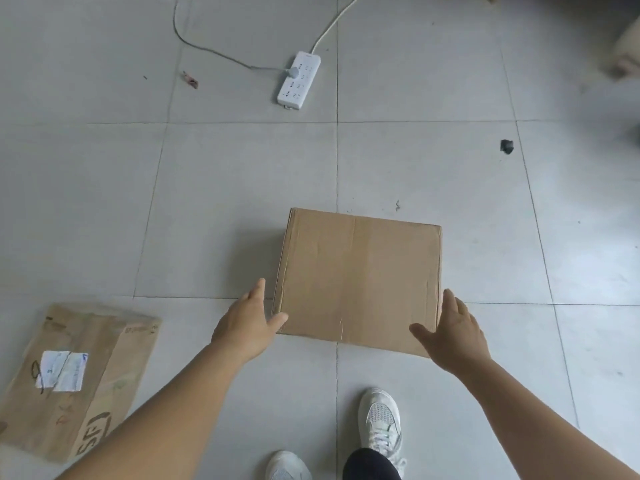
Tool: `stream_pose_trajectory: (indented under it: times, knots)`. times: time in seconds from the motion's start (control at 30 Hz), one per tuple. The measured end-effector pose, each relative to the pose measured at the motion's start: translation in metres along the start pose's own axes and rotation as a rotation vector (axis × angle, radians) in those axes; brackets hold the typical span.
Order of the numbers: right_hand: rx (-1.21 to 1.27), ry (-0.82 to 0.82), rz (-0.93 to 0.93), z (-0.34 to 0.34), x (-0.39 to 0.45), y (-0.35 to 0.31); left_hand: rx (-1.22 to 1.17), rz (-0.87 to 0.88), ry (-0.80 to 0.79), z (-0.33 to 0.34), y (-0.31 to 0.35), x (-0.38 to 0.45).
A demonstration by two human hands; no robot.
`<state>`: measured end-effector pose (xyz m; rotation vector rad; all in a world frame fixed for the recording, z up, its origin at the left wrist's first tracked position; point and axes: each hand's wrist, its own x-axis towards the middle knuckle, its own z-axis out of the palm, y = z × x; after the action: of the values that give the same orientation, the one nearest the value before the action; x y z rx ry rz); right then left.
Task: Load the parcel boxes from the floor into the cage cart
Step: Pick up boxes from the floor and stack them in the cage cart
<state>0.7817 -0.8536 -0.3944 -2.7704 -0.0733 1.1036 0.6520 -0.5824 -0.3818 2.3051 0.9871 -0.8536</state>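
**Cardboard box between two open hands**

Brown box, plain and flat-topped, on the grey tile floor, just ahead of a white shoe and a second shoe at the bottom edge. Sits squarely between both hands, its near corners level with them.

Left hand at the box's near left corner: fingers straight and together, pointing forward along the left side, thumb spread and lying against the corner. Touching or nearly touching; a firm grip not evident.

Right hand at the near right corner: fingers straight, reaching up along the right edge, thumb spread wide over the top face near the front edge. Covers that corner, so contact underneath cannot be told. Neither hand curled round anything.

Second box, brown with a white label and printed lettering, lying flat at lower left, well apart from the left hand and partly under the left forearm in view.

White power strip farther off on the floor, with a plug in it and cords trailing away upward. Small black scrap on the tiles to the right.
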Motion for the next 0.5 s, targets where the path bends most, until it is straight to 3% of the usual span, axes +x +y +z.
stream_pose_trajectory:
  times: [0.2,0.5]
  knots:
    - [0.100,-0.027,0.116,0.047,0.070,0.024,-0.011,-0.030,-0.028,0.045,0.013,0.076]
    - [0.444,-0.024,0.184,0.090,0.113,0.041,-0.327,-0.146,-0.003,0.086,0.000,0.129]
